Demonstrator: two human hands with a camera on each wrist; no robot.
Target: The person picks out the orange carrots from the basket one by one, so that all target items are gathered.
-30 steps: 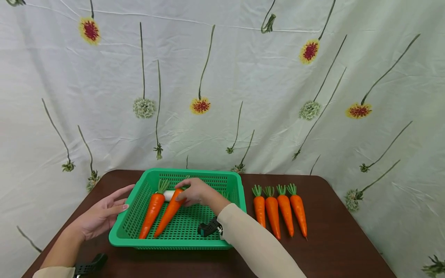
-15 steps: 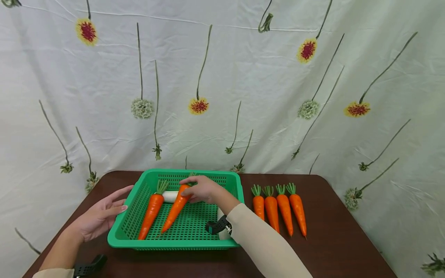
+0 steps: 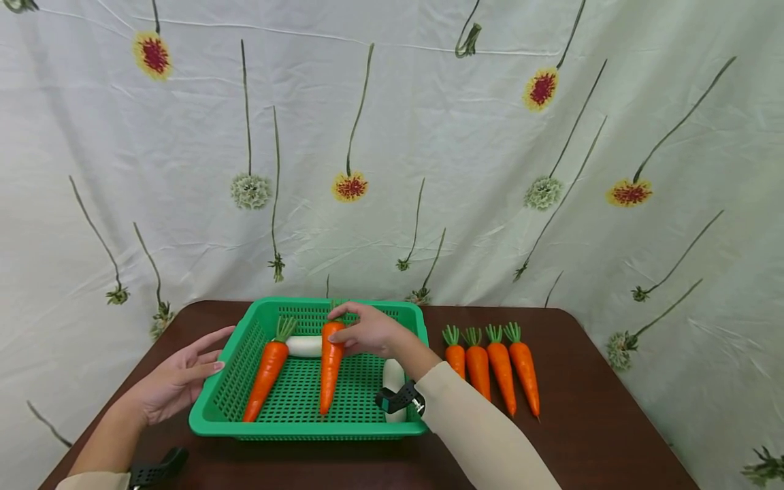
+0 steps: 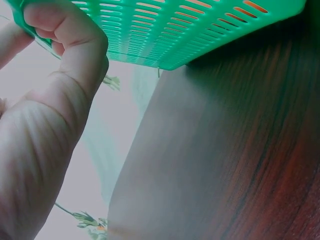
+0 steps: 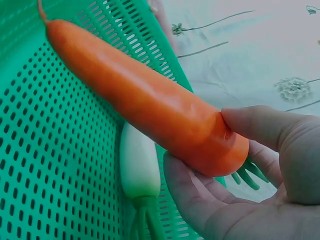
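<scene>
In the head view my right hand (image 3: 372,331) pinches a carrot (image 3: 331,367) near its green top, between thumb and fingers. The carrot points tip-down toward me, over the green plastic basket (image 3: 306,428). From the right wrist, the thumb and fingers grip the carrot's thick end (image 5: 150,100), and a white radish (image 5: 140,162) lies beyond it. Another carrot (image 3: 267,381) lies in the basket's left part, beside a white radish (image 3: 303,346). My left hand (image 3: 174,382) touches the basket's left rim, its fingers fairly straight and the thumb at the edge.
Several carrots (image 3: 502,374) lie side by side on the dark wooden table (image 3: 588,408), right of the basket. A second white radish (image 3: 393,381) lies at the basket's right side, partly behind the wrist strap. A flowered cloth (image 3: 392,136) hangs behind the table.
My right hand has moved right with the carrot, which has swung from a slant to nearly straight. More of both radishes shows. The left hand stays at the rim.
</scene>
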